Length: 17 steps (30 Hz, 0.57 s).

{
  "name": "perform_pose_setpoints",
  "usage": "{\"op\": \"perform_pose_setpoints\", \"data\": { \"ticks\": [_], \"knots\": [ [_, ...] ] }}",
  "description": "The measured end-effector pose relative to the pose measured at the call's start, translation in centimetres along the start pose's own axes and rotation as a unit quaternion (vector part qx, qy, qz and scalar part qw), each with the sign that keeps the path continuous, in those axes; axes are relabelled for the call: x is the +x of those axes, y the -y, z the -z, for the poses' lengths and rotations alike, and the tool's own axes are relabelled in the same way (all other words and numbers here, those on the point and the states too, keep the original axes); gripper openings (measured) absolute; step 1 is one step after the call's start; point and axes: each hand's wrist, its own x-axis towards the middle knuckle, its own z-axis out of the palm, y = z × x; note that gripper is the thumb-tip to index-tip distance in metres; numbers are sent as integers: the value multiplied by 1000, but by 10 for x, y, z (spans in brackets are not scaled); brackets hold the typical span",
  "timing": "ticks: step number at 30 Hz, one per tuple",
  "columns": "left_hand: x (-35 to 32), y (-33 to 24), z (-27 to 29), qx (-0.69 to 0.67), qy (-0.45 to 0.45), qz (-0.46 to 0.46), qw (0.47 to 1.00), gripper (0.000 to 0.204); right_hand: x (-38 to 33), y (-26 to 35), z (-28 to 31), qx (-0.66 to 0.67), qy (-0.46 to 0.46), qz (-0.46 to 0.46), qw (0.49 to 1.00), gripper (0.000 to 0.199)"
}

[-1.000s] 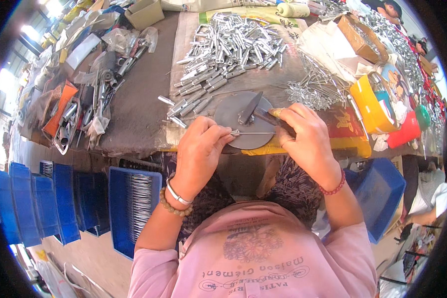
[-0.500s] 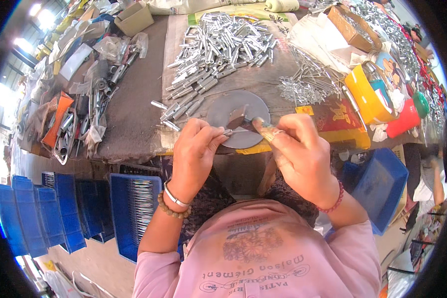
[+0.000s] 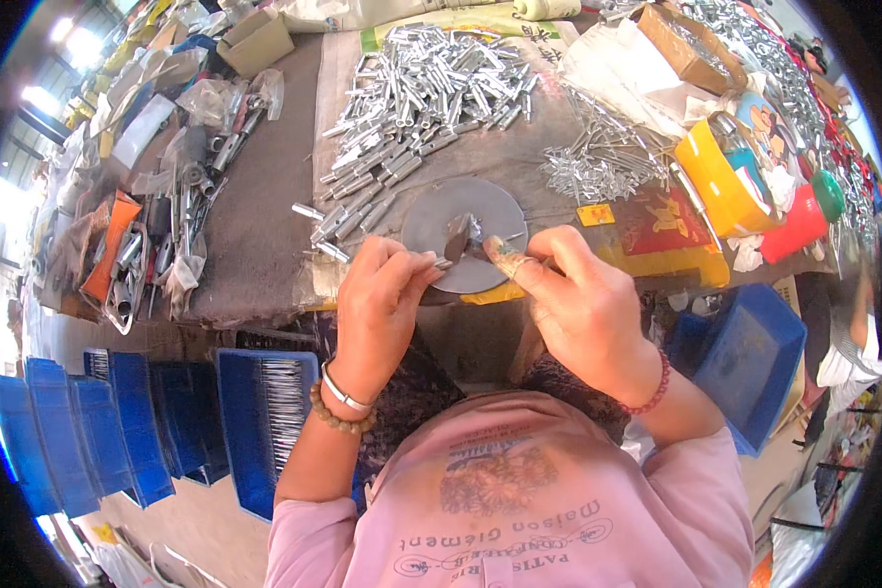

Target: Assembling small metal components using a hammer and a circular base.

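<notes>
My left hand (image 3: 380,289) is closed in a pinch on a small silvery metal pin (image 3: 443,264), only its tip showing past the fingertips. Across from it, my right hand (image 3: 583,299) is curled, thumb and fingers together, with a wrapping around one digit; whatever it grips is hidden. Both hands meet over the near part of a round grey disc (image 3: 423,218) at the table's front edge. On the disc stands a small dark brown block (image 3: 458,238), between my fingertips. Beyond the disc spreads a heap of silvery metal sleeves (image 3: 426,88).
Thin metal rods (image 3: 603,162) lie right of the disc, near a cut-open yellow container (image 3: 720,181) and a red one with a green lid (image 3: 794,230). Tools and tubes clutter the left (image 3: 127,250). Blue bins (image 3: 227,421) stand below the table on the left, another blue bin (image 3: 755,358) on the right.
My right hand has shifted slightly left, closer to my left hand. A thin rod visible between the hands before no longer shows. The view has tilted slightly.
</notes>
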Motion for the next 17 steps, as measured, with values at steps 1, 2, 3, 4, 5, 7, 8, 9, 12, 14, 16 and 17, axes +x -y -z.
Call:
{"op": "perform_pose_setpoints", "data": {
  "ticks": [1, 2, 3, 4, 5, 7, 8, 9, 12, 14, 16, 17],
  "knots": [
    [0, 0, 1, 9, 0, 1, 1000, 19, 4, -1, 3, 3, -13, 16, 1000, 51],
    [0, -1, 2, 9, 1, 1, 1000, 19, 6, -2, 7, 6, -26, 32, 999, 50],
    [1, -1, 2, 6, 0, 3, 1000, 19, 7, 1, 8, 6, -26, 31, 999, 50],
    [0, -2, 3, 4, -2, 5, 1000, 20, 7, 4, 9, 33, -63, 20, 997, 48],
    [0, -1, 3, 4, -1, 5, 1000, 20, 7, 7, 9, 60, -99, 8, 993, 47],
    [1, 0, 0, -4, -3, -1, 1000, 20, 1, 6, 0, 34, -54, 7, 998, 46],
    [1, -1, 0, -6, -2, -3, 1000, 20, -1, 5, -4, 10, -9, 7, 1000, 46],
    [1, -3, 2, -6, 3, 4, 1000, 19, 1, 3, -6, 4, -11, 19, 1000, 44],
    [2, -3, 4, -8, 10, 15, 1000, 18, 6, 1, 0, 11, -11, 16, 1000, 46],
    [2, -2, 5, -10, 13, 21, 1000, 18, 8, 2, 4, 29, -60, 20, 998, 48],
    [2, -2, 4, -12, 10, 21, 1000, 17, 7, 1, 5, 47, -107, 23, 993, 50],
    [2, -2, 4, -11, 11, 22, 1000, 17, 5, -1, 4, 70, -99, 10, 993, 49]
  ]
}}
